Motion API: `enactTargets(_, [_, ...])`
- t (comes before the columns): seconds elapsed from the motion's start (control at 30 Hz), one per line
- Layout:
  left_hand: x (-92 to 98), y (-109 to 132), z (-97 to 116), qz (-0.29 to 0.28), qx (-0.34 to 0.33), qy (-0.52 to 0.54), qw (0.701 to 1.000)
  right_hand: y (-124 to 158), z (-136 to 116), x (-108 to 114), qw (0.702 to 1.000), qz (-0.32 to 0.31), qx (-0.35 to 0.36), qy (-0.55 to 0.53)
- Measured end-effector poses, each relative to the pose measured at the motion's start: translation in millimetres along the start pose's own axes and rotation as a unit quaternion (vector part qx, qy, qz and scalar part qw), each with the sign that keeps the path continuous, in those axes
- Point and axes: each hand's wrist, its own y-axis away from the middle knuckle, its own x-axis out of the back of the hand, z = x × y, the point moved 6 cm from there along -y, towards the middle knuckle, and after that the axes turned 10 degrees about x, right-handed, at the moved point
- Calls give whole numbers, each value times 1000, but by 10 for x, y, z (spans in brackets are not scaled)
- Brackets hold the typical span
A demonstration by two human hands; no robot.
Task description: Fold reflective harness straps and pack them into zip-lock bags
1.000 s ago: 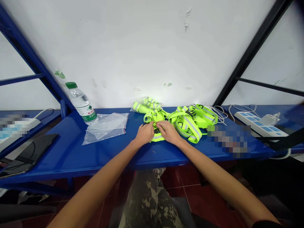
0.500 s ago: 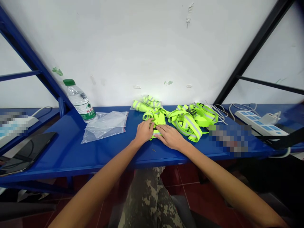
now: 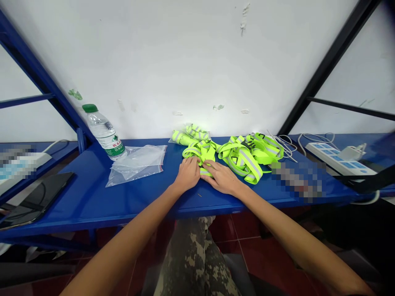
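A neon-yellow reflective vest (image 3: 202,151) is lying bunched up in the middle of the blue metal desk (image 3: 92,201), with its grey reflective stripes and loose loops of fabric showing. The person's forearms are reaching in from both lower corners and angling toward each other. The left hand (image 3: 187,174) and the right hand (image 3: 221,177) are resting palm down on the vest's near edge. The left fingers (image 3: 195,163) are curling over the fabric and the right fingers (image 3: 209,165) are stretching across it toward them, but I cannot tell whether they are gripping the cloth or only pressing on it. A tangled bundle of reflective straps (image 3: 243,161) is lying just to the right, touching the vest, while rolled reflective bands (image 3: 191,135) are sitting behind it. A clear zip bag (image 3: 137,165) is lying to the left, beside a water bottle (image 3: 105,133).
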Motion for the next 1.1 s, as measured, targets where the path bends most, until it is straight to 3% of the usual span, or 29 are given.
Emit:
enactTargets(0.2, [-78,-106,-105,-71,81,50,993,1,22,-9,1000,-29,2,-6])
enactTargets(0.37, [55,-75,-62,6,93,112,989,-38,21,-26,999,-32,17,5])
enactTargets(0.5, [196,6,7,62,112,94,987,-58,37,-20,1000,-17,5,-4])
enactTargets(0.8, [248,-13,-15,63,84,70,992,-122,75,21,998,30,-15,-57])
enactTargets(0.97, [290,4,13,105,61,32,992,-177,120,7,996,52,-44,-61])
enactTargets(1.1, [284,-4,0,93,110,-31,989,-211,175,-42,996,54,-61,-40])
